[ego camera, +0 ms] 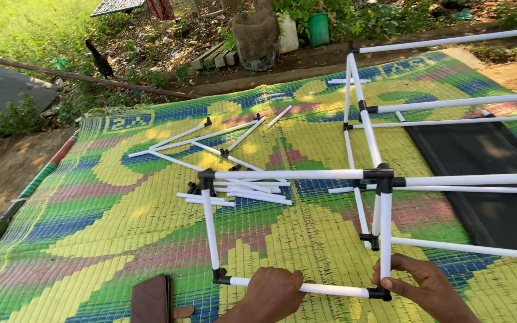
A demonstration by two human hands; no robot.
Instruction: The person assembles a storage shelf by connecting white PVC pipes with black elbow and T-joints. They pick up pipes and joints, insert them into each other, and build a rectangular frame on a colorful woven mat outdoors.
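A frame of white tubes (288,174) joined by black plastic connectors (384,174) stands on a colourful woven mat (91,221). My left hand (273,293) is closed around the frame's lowest white tube (330,289), near its middle. My right hand (420,284) grips the black corner connector (380,293) at that tube's right end, where an upright tube meets it. Another black corner connector (219,277) sits at the tube's left end.
Several loose white tubes (234,191) with black connectors lie on the mat beyond the frame. A dark fabric sheet (486,179) lies at right under the frame. A brown wallet-like case (151,299) rests near me. A dark bird (100,60), sacks and a green pot (318,29) stand beyond the mat.
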